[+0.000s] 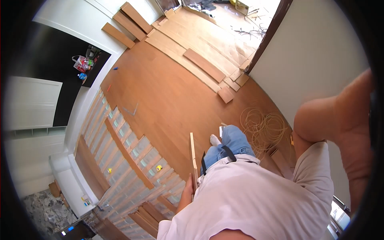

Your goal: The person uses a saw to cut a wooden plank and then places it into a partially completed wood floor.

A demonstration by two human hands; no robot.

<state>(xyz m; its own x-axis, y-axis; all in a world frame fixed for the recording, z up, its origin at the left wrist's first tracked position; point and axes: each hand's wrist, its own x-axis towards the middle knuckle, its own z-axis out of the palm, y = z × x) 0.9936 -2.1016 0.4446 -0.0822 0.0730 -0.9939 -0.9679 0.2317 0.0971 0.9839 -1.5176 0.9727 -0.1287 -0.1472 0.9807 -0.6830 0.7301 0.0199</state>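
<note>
Holding a floorboard edge-on beside the left jeans leg, probably to steady it, the left hand presses its fingers against the wood. The bent right arm looms nearby, fingers impossible to make out. Tan cable coils and loose planks lie beyond.

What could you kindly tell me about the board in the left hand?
The board is long and thin, looks like wood, and shows nearly edge-on with a pale tan edge. The left hand grips it at the person's left side, beside the jeans. Its far end shows against the brown floor; whether it rests there, or touches the clothing, is unclear.
</note>
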